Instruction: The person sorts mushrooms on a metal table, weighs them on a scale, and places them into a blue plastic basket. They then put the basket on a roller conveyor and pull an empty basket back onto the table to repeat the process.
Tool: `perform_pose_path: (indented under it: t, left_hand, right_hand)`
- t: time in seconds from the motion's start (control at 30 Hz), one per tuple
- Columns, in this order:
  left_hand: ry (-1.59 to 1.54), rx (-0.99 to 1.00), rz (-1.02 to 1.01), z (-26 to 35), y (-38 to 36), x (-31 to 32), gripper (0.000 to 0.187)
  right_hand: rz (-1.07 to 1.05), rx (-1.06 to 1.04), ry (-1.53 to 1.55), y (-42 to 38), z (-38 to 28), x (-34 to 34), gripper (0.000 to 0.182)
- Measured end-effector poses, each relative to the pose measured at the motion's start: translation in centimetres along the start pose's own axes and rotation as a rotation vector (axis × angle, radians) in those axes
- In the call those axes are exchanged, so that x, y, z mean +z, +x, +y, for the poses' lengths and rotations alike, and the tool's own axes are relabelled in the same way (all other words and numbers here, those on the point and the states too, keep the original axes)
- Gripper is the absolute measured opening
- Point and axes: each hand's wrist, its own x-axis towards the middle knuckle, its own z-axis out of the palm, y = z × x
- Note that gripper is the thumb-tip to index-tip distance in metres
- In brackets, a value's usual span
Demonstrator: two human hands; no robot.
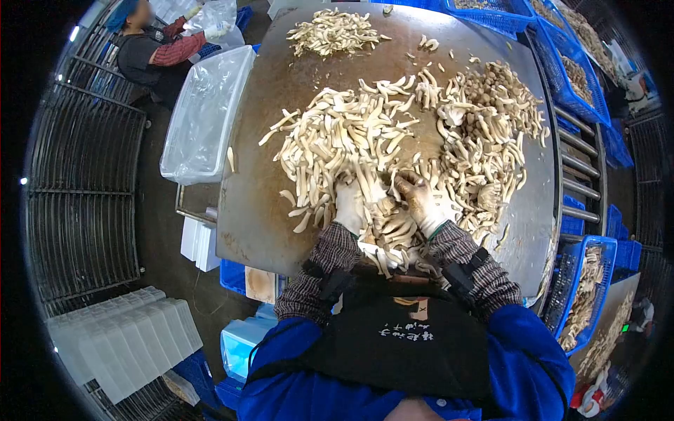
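On the metal table [274, 140] lies a wide heap of long, pale-stemmed mushrooms [344, 133]. My left hand [349, 205], in a white glove with soiled fingertips, is closed around mushrooms at the heap's near edge; stems partly cover its fingers. Just to its right, my right hand [423, 202] wears a similar glove, its fingers stained brown and curled onto mushrooms. Loose mushrooms [393, 228] lie between both wrists, close to my apron [407, 344]. Beyond my right hand, clustered mushrooms with brown caps [498, 98] form another pile.
A smaller mushroom pile [333, 31] sits at the table's far end. Left of the table stands a plastic-lined white bin [210, 116], with a co-worker [151, 52] behind it. Blue crates [579, 81] and metal rollers [579, 165] line the right side. Stacked white bins [126, 340] stand lower left.
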Motion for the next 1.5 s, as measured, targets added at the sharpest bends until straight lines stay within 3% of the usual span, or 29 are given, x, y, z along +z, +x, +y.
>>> perform_pose_path:
  t: [0.1, 0.13, 0.17, 0.2, 0.27, 0.3, 0.37, 0.4, 0.43, 0.47, 0.5, 0.6, 0.63, 0.7, 0.73, 0.77, 0.83, 0.9, 1.0, 1.1, 1.17, 1.2, 1.23, 1.3, 1.33, 1.37, 1.43, 1.47, 1.5]
  left_hand:
    - [-0.360, 0.180, 0.137, -0.1, -0.7, 2.1, 0.019]
    - [-0.072, 0.331, -0.010, -1.3, 0.0, 2.0, 0.015]
    - [-0.070, 0.328, -0.009, -1.8, 0.6, 1.2, 0.015]
    - [0.003, 0.311, 0.036, -1.4, 0.8, 0.7, 0.016]
    - [-0.240, 0.186, 0.005, -0.4, 1.0, -0.4, 0.018]
    - [-0.362, 0.123, 0.002, 0.4, 0.9, -0.7, 0.019]
    - [-0.195, 0.192, 0.038, 0.7, 0.5, -0.4, 0.016]
    - [-0.060, 0.242, 0.011, 0.3, 0.8, -0.7, 0.016]
    - [0.361, 0.428, -0.003, -1.0, 1.1, 0.0, 0.022]
    - [0.383, 0.418, 0.071, -1.1, 1.4, -0.4, 0.027]
    - [0.404, 0.410, 0.143, -1.0, 1.7, -0.5, 0.032]
    - [-0.053, 0.019, 0.166, 3.0, -1.3, 0.3, 0.038]
    - [-0.124, -0.116, 0.133, 3.1, -0.6, -1.1, 0.041]
    - [-0.025, 0.186, 0.084, 1.1, 1.7, -3.2, 0.039]
    - [-0.108, 0.110, 0.081, 2.6, -0.2, -0.2, 0.038]
    - [0.054, -0.089, 0.033, 1.5, 0.2, -1.0, 0.042]
    - [0.410, 0.196, -0.072, 0.7, -0.8, -0.4, 0.043]
    - [0.252, 0.199, -0.151, 0.9, -1.0, -0.7, 0.045]
    - [0.017, 0.149, -0.198, 0.8, -1.2, -1.8, 0.043]
    - [-0.129, 0.068, -0.167, 1.8, -1.2, -1.8, 0.036]
    - [0.184, 0.010, -0.060, 3.1, -2.4, -0.8, 0.052]
    - [0.059, 0.138, -0.125, 2.4, -2.1, -0.3, 0.055]
    - [0.059, 0.112, -0.236, 1.5, -2.6, -0.5, 0.059]
    - [-0.046, 0.011, -0.175, 1.2, -2.4, -0.7, 0.062]
    - [-0.045, 0.012, -0.175, 1.2, -2.3, -0.8, 0.062]
    - [-0.135, 0.025, -0.146, 1.3, -2.0, -0.8, 0.058]
    - [-0.223, 0.035, -0.116, 1.4, -1.7, -0.9, 0.054]
    - [0.095, 0.072, 0.035, 1.5, -1.4, -1.0, 0.048]
    - [0.053, 0.099, 0.056, 0.6, 0.3, -3.3, 0.042]
  right_hand:
    - [0.108, -0.085, -0.336, -2.4, -2.1, 3.8, 0.059]
    - [-0.017, -0.212, -0.337, -1.1, 0.2, 2.6, 0.056]
    - [-0.146, -0.335, -0.321, 0.1, 2.4, 1.4, 0.054]
    - [-0.081, -0.179, -0.149, 0.7, 1.8, 0.8, 0.048]
    - [0.022, 0.036, 0.295, 0.6, 1.3, 0.2, 0.030]
    - [0.055, 0.102, 0.255, -0.5, -1.1, 0.3, 0.026]
    - [-0.119, 0.036, 0.378, 0.7, 0.9, -0.5, 0.030]
    - [-0.073, 0.061, 0.369, 0.4, 0.9, 1.2, 0.036]
    - [-0.030, 0.087, 0.360, 0.0, 0.8, 3.0, 0.044]
    - [-0.120, 0.047, -0.042, 0.9, 1.5, 2.0, 0.070]
    - [-0.121, 0.046, -0.040, 1.5, 2.0, 1.4, 0.070]
    - [0.169, 0.137, 0.357, 3.4, 4.0, -0.7, 0.066]
    - [0.070, 0.159, 0.290, 3.9, 4.4, -2.0, 0.062]
    - [0.009, 0.243, 0.291, 3.8, 3.5, -2.0, 0.061]
    - [0.038, 0.119, -0.011, 2.9, 2.4, 0.4, 0.061]
    - [0.067, -0.004, -0.311, 1.5, 1.4, 2.3, 0.060]
    - [-0.025, -0.231, -0.758, 0.5, -0.7, 2.5, 0.059]
    - [-0.029, 0.198, -0.194, 2.9, 1.0, 0.9, 0.055]
    - [-0.111, -0.065, -0.259, 3.1, 3.2, -0.3, 0.046]
    - [-0.085, 0.050, 0.022, 4.1, 3.8, -0.7, 0.035]
    - [-0.059, 0.174, 0.309, 2.8, 1.7, 0.4, 0.031]
    - [-0.009, 0.110, 0.189, 2.7, 1.6, 1.2, 0.029]
    - [-0.036, 0.065, -0.223, 1.4, -0.3, 1.7, 0.029]
    - [-0.025, 0.204, -0.076, 2.6, 0.3, 1.2, 0.033]
    - [0.074, 0.143, -0.220, 2.6, 0.1, 1.1, 0.035]
    - [0.173, 0.079, -0.364, 2.7, -0.2, 1.0, 0.038]
    - [-0.018, -0.320, -0.899, 3.1, 0.4, -0.3, 0.041]
    - [0.026, -0.019, -0.656, 3.8, 0.6, -0.8, 0.040]
    - [0.067, 0.276, -0.403, 3.8, -0.5, -0.3, 0.039]
